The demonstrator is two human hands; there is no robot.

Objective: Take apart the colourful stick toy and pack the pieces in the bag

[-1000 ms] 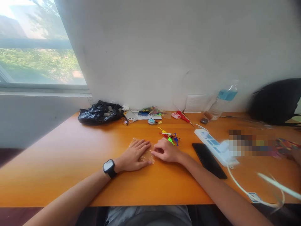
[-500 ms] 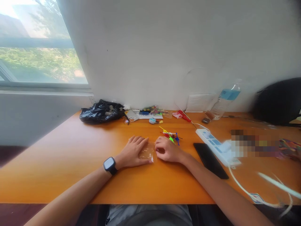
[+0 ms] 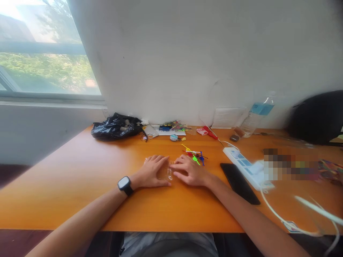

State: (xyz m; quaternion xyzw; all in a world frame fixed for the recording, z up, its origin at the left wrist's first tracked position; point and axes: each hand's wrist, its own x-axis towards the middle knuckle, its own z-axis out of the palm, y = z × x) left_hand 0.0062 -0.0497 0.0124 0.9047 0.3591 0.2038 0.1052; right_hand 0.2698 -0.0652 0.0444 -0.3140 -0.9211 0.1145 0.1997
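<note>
A small clear plastic bag point(image 3: 169, 172) lies on the wooden table, its creased edge showing in the gap between my hands. My left hand point(image 3: 153, 172) rests flat across the bag with fingers stretched out, covering much of it. At the bag's right edge, my right hand point(image 3: 192, 170) has its thumb and fingers apart, fingertips touching or just over the plastic. Just beyond the right hand lie several coloured plastic cable ties point(image 3: 195, 155), yellow, white, red, blue, green and black, in a loose cluster.
A black plastic bag point(image 3: 115, 127) lies at the back left. To the right are a black phone point(image 3: 239, 184), a white power strip point(image 3: 242, 164) with cables and a water bottle point(image 3: 253, 119). A red-handled tool point(image 3: 210, 132) and a small round tin point(image 3: 173, 137) sit near the wall.
My right hand has gone from a closed pinch to spread fingers and shifted slightly left. The bag's right edge now looks folded in toward my left hand, which stays nearly in place.
</note>
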